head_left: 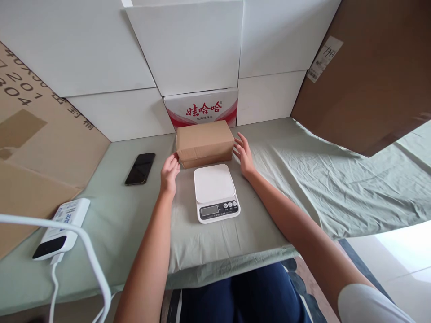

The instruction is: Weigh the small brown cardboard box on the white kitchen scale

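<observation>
Grasp stage — open left hand (170, 172) and right hand (244, 154) flanking closed brown cardboard box (204, 142), fingertips touching, nothing lifted; next, probably firm two-sided squeeze — white digital kitchen scale (215, 192) just in front.

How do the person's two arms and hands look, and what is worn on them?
Both forearms are bare. The left hand and the right hand wear no gloves, and no rings, watch or bracelet show. A short white sleeve covers the right upper arm at the picture's bottom corner. No sleeve shows on the left arm within the frame.
</observation>
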`<action>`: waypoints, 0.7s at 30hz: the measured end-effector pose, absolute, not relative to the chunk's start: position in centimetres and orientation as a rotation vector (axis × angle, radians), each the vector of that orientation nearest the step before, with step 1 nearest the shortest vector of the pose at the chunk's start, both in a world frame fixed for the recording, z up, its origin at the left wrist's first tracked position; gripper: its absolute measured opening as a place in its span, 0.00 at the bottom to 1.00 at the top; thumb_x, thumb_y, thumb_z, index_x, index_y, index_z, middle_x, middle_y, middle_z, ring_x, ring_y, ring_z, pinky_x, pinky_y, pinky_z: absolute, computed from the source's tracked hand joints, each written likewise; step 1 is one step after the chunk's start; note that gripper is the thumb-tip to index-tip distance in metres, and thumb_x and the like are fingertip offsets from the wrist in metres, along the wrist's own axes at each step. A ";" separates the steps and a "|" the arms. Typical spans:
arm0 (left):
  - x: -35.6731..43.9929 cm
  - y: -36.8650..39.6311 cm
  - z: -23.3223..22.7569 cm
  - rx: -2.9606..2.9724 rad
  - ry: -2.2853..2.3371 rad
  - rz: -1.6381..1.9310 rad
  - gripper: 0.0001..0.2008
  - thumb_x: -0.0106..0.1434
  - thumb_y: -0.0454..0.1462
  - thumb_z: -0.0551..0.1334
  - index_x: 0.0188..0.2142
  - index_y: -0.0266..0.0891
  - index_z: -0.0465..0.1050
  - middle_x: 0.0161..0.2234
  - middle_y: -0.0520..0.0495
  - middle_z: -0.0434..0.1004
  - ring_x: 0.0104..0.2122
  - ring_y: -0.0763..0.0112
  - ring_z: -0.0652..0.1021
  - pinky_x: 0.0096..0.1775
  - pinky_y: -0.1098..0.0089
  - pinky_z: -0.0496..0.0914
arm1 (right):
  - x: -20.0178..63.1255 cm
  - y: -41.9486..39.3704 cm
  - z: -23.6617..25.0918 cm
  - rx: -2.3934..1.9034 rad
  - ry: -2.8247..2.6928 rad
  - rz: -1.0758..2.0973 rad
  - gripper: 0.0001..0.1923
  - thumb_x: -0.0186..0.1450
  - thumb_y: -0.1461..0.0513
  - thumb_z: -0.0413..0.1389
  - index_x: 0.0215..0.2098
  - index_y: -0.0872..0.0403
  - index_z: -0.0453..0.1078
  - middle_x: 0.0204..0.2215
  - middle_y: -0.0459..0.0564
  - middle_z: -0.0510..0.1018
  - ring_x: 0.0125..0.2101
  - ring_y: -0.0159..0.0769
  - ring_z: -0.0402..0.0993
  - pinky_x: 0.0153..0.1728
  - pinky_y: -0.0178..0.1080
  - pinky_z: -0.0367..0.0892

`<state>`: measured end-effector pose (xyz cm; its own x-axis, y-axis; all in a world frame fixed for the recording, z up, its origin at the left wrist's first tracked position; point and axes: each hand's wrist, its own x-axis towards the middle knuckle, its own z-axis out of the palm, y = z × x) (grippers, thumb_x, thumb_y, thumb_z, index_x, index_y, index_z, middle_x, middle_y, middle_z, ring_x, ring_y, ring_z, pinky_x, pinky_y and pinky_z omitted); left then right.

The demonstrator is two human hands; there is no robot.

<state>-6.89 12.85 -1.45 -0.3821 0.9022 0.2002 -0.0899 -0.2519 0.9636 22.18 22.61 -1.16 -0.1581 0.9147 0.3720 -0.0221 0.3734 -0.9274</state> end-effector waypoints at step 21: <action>-5.2 11.5 -1.3 1.147 1.202 1.732 0.46 0.47 0.38 0.69 0.67 0.38 0.68 0.70 0.35 0.64 0.72 0.41 0.61 0.71 0.47 0.54 | 21.6 21.2 -0.2 -0.728 -1.648 0.965 0.48 0.67 0.36 0.53 0.77 0.41 0.42 0.77 0.47 0.49 0.74 0.51 0.54 0.69 0.57 0.62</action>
